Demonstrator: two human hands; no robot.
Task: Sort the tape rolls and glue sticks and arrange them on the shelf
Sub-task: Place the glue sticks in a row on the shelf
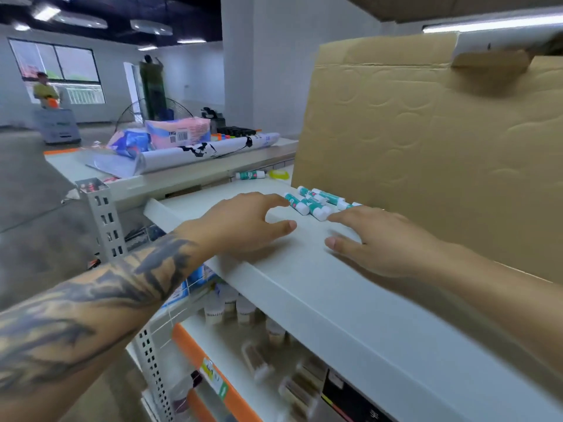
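Glue sticks (pixel 316 203) lay side by side on the shelf (pixel 320 287), just past my left hand (pixel 243 222) and right hand (pixel 377 239), both resting open; farther back lay another stick (pixel 250 175) beside a tape roll (pixel 278 174).

Both forearms reach in from the lower frame toward centre; left hand (pixel 243 222) and right hand (pixel 380 239) hover palms down, fingers (pixel 341 219) loosely spread, holding nothing.

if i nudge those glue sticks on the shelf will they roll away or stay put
The glue sticks are smooth cylinders lying on their sides on a flat shelf, so they probably roll easily. The cardboard just behind should stop them that way. They look like small plastic tubes, so likely light and easy to scatter.
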